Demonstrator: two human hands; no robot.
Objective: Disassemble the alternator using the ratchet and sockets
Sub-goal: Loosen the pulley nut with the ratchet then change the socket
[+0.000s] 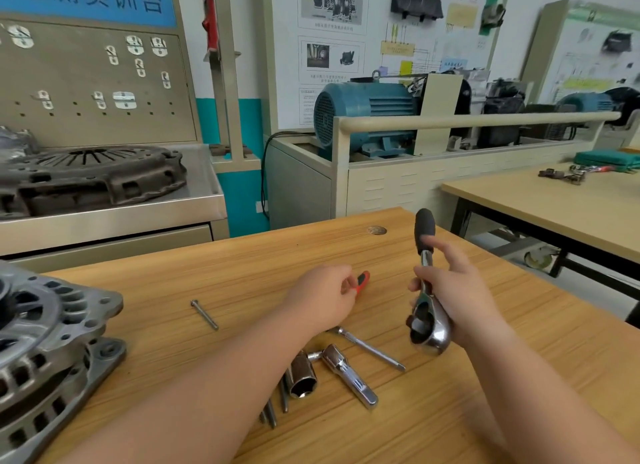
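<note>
Alternator [45, 342] – far left edge of the wooden table [242, 255], lying flat, untouched, well apart from both hands
Long bolt [204, 314] – loose on the table, right of the alternator
Left hand [322, 297]: forearm reaching in low over the table, fingers curled at a red-handled tool [362, 280]; whether it grips it, I cannot tell
Socket [303, 375] and chrome extension bars [349, 377]: clustered below the left wrist
Ratchet [427, 311]: raised off the table, black handle pointing up and away
Right hand [457, 297]: wrapped round the ratchet near its head, forefinger extended
Step, as judged: fitting out the ratchet. Choose the socket matching the bolt heads, seat it fully on the drive, set direction to loosen
</note>
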